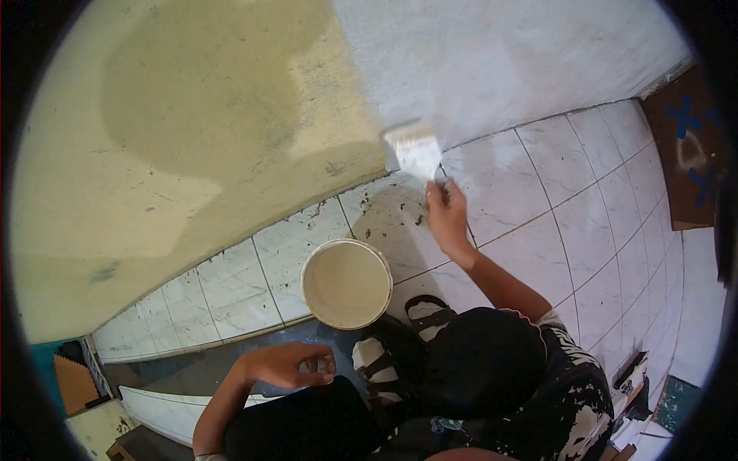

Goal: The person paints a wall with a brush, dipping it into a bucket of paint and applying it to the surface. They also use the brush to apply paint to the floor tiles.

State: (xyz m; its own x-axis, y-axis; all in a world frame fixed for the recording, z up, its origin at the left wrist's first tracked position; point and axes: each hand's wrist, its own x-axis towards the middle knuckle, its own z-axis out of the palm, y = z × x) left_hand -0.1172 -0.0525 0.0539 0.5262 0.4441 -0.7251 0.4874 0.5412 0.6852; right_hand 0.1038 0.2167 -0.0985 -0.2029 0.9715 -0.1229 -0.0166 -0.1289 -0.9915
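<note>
My right hand (448, 217) is closed round the handle of a wide paint brush (416, 150), its white-coated head up against the bottom of the wall near the floor. The wall is yellow (192, 100) on the left and pale white (492, 61) on the right; the brush is near where the two meet. A round bucket (347, 284) with a pale inside stands on the tiles, left of and below the brush. My left hand (296, 365) hangs over my knee, fingers curled but apart, with nothing visible in it.
White marbled tiles (530, 200) with dark specks and debris by the wall. My sandalled feet (377, 361) are just beside the bucket. A brown panel with blue marks (688, 150) stands at the right. Below the tiles at left runs a grey strip of floor (184, 369).
</note>
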